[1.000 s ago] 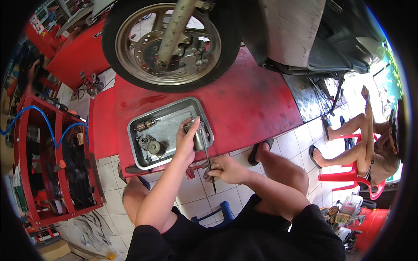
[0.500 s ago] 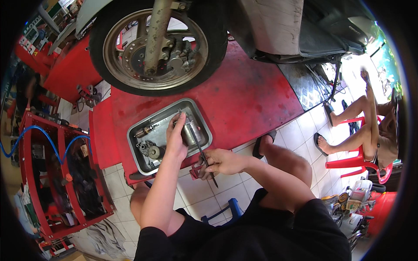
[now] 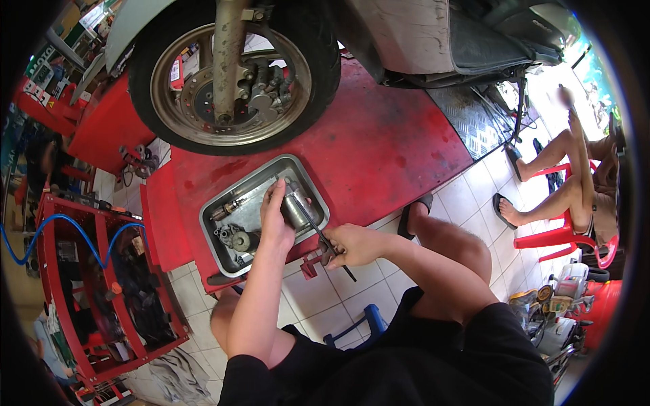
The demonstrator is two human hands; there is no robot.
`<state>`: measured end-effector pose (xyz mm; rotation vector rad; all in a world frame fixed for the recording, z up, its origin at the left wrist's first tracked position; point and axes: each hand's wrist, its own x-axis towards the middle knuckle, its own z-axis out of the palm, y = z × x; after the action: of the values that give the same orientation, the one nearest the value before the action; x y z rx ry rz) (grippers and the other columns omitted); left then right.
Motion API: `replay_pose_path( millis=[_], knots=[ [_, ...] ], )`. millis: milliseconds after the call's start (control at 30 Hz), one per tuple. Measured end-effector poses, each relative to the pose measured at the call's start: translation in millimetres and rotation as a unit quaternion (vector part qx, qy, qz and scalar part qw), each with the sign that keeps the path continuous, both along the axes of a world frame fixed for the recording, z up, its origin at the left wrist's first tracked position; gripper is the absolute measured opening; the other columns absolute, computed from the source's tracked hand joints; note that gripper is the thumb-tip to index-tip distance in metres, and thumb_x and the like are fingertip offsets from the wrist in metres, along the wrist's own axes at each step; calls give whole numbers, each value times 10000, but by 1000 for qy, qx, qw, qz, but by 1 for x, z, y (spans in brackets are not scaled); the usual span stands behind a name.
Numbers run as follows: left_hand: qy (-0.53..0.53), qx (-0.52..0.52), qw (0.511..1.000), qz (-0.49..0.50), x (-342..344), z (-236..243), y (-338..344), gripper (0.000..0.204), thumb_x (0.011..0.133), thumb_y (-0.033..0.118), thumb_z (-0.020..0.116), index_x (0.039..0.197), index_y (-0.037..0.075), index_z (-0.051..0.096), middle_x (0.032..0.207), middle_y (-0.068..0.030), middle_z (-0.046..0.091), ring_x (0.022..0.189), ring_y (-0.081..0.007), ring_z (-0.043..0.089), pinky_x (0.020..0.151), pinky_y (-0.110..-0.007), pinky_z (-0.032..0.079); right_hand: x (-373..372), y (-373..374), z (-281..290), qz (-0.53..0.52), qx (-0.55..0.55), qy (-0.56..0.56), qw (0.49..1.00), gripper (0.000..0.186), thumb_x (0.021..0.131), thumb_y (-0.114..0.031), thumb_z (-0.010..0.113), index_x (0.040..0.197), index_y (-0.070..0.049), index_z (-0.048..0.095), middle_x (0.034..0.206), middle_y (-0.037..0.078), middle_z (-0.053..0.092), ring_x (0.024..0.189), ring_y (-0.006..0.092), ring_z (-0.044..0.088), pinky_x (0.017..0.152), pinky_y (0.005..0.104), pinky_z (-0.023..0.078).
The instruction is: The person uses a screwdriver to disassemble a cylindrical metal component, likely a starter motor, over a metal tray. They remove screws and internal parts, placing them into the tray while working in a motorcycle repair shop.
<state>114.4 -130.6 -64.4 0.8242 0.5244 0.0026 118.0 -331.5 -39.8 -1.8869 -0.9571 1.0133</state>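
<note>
- The left hand (image 3: 276, 220) is reaching into the grey metal tray (image 3: 218, 210) on the red lift platform (image 3: 379, 145), its grip closing around a short metal cylinder (image 3: 296, 208) that is lying against the tray's right side.
- The right hand (image 3: 353, 245) is clamping its grip on a thin dark tool (image 3: 323, 237), whose tip is meeting the cylinder near the left fingers.
- To do this well, the left hand should be pinning the cylinder firmly against the tray floor, while the right is keeping the tool in line with the part and pressing gently, so the tip is not skidding towards the fingers.
- The left palm is hiding the spot where the tool is touching the cylinder, so what the tip is doing cannot be told.
- Small parts (image 3: 233, 238) in the tray's near corner are too blurred to identify.
- The scooter wheel (image 3: 230, 74) is being cut off at the top.
</note>
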Motion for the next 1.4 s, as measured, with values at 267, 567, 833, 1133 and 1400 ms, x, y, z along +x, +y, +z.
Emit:
replay_pose_path(
  millis=[267,567,833,1133,1400],
  knots=[
    [5,21,1000,2,-2,2,-5,379,943,441,629,1073,96,541,886,-91,639,779,-272,673,692,-420,571,7,-1,34,-12,-48,197,979,532,797,-90,804,1184,97,492,773,165,696,824,202,721,751,330,567],
    [20,17,1000,4,-1,6,-12,364,945,432,629,1072,101,546,892,-87,636,770,-273,672,686,-422,573,-3,-5,-11,-38,113,271,955,468,765,-132,848,1063,55,539,703,138,664,814,187,712,688,305,544],
    [8,-2,1000,18,1,-5,-5,400,929,453,642,1066,86,561,891,-92,636,783,-285,661,722,-420,561,5,-1,17,-36,0,92,995,442,758,-261,858,913,41,576,638,101,641,592,180,634,568,342,485],
    [-6,-46,999,17,4,-9,-2,373,917,327,706,1131,105,496,993,-100,620,795,-269,660,718,-428,576,-3,-1,-14,-88,113,116,983,317,771,-187,811,848,52,618,696,148,664,604,229,658,593,334,518],
    [3,-35,999,26,3,-7,-3,386,911,338,713,1130,105,497,963,-91,627,790,-263,662,718,-418,578,5,2,12,-49,-3,49,998,282,813,-149,778,877,84,633,797,191,712,725,200,706,653,320,536]
  ],
)
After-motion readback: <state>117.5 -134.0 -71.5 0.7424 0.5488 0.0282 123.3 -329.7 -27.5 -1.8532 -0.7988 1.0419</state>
